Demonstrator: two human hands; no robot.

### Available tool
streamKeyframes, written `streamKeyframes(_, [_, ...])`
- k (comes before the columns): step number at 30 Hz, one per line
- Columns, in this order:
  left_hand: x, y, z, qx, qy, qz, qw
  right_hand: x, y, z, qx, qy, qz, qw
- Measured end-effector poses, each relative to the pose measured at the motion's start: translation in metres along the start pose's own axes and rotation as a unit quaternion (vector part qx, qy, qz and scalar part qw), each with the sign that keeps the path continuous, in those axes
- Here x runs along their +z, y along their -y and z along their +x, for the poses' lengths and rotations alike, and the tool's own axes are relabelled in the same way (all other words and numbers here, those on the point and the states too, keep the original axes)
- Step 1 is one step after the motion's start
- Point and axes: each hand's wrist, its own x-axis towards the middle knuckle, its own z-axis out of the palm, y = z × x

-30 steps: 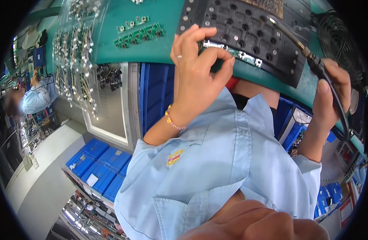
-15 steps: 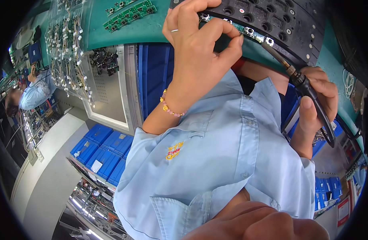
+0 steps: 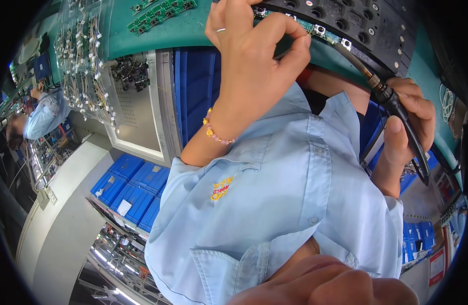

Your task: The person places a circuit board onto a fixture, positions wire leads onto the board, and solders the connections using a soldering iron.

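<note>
My right hand [image 3: 409, 114] is wrapped round the black handle of a soldering iron [image 3: 384, 94]. Its tip rests at or close to a silver square part near the right end of a narrow green circuit board [image 3: 333, 38]. That board lies along the near edge of a black fixture [image 3: 341, 15] with round holes and screws. Over the board's left part, my left hand [image 3: 262, 53] bends down with thumb and forefinger pinched together at the board's edge. What sits between those fingertips is too small to make out. The left hand covers part of the board.
More green circuit boards [image 3: 163, 15] lie on the green mat [image 3: 142, 43] at the left. Wire harnesses with white connectors [image 3: 84, 66] hang on clear plastic beside them. Blue bins [image 3: 129, 188] are stacked lower left. Another person [image 3: 46, 114] works far left. A white cable [image 3: 446, 104] lies right.
The soldering iron and right hand have shifted slightly right and down in view. The fixture and board also sit a little differently in the picture. My left hand keeps its pinch.
</note>
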Motion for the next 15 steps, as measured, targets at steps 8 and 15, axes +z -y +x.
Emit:
streamKeyframes(8, [0.0046, 0.0025, -0.0011, 0.002, 0.008, 0.035, 0.999, 0.0078, 0.0001, 0.0013, -0.014, 0.018, -0.02, 1.0])
streamKeyframes(15, [0.0074, 0.007, -0.0035, 0.025, -0.008, 0.041, 0.999, 0.011, -0.0011, 0.0014, -0.015, 0.021, -0.038, 0.999])
